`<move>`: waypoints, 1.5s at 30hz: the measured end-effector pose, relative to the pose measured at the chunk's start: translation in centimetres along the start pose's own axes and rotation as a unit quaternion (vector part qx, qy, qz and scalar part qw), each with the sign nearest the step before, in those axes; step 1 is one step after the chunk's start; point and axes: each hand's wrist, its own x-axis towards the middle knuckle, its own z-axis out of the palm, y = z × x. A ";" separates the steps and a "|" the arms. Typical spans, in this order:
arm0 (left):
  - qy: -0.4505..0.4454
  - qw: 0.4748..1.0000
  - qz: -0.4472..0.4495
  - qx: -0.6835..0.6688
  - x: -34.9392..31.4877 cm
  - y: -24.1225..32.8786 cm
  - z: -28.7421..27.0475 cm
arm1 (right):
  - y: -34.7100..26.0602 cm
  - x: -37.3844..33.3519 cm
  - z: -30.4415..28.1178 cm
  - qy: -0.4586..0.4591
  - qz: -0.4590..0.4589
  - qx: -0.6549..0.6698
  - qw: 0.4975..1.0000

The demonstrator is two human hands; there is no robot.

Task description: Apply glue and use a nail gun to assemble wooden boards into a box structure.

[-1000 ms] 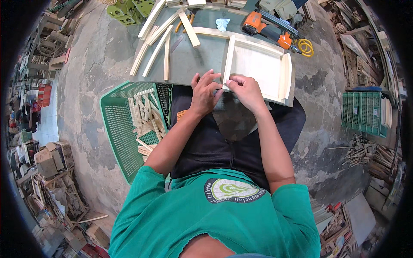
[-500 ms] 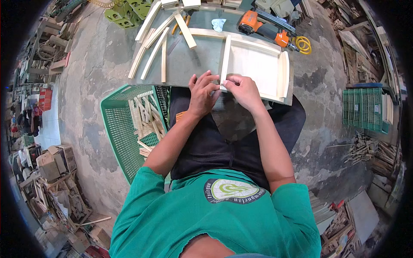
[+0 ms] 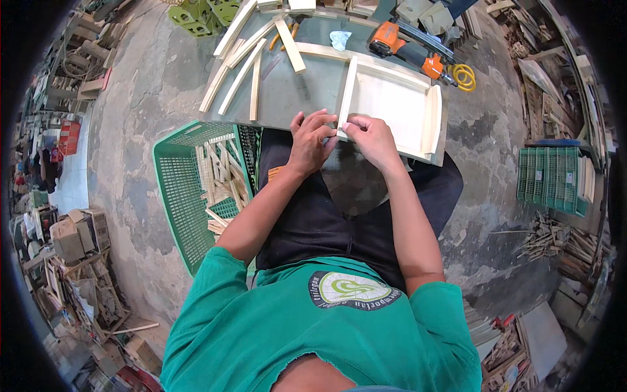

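Observation:
A shallow pale wooden frame (image 3: 431, 121) with a light panel inside lies on the dark worktable (image 3: 294, 88) before me. Its left side is a wooden strip (image 3: 347, 91) running from far to near. My right hand (image 3: 373, 140) pinches the near end of that strip, thumb on the inner side. From the other side, my left hand (image 3: 312, 142) presses its bent fingers to the same corner, with the outer fingers slightly apart. The fingers partly hide the joint there.
An orange-and-black nail gun (image 3: 408, 49) with a yellow coiled hose (image 3: 464, 77) lies beyond the frame. Loose wooden strips (image 3: 241, 75) and pliers (image 3: 294, 32) are at the table's left. A green basket (image 3: 176, 189) of wood pieces stands left of my legs.
The whole view has shifted slightly, so the table appears a little lower and to the right. Both hands stay at the same frame corner.

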 end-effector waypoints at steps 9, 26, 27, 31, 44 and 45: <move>0.001 1.000 0.001 0.007 0.0 0.1 -0.1 | 0.5 0.3 0.4 0.015 -0.024 0.027 0.999; -0.014 1.000 0.009 0.025 0.4 0.3 -0.7 | 1.3 17.6 -15.1 0.047 -0.028 -0.514 0.856; -0.012 1.000 0.008 0.028 0.6 0.4 -0.9 | 1.5 18.2 -15.6 0.047 -0.032 -0.513 0.856; -0.027 0.999 0.016 0.041 0.7 0.6 -1.7 | 1.2 19.5 -16.6 -0.039 -0.047 -0.505 0.861; -0.094 0.992 0.067 0.056 2.8 0.1 -3.3 | -4.5 -5.1 -18.0 0.020 -0.095 -0.454 0.886; -0.096 0.990 0.077 0.066 2.9 0.1 -3.2 | -5.1 -8.3 -17.0 0.015 -0.063 -0.454 0.889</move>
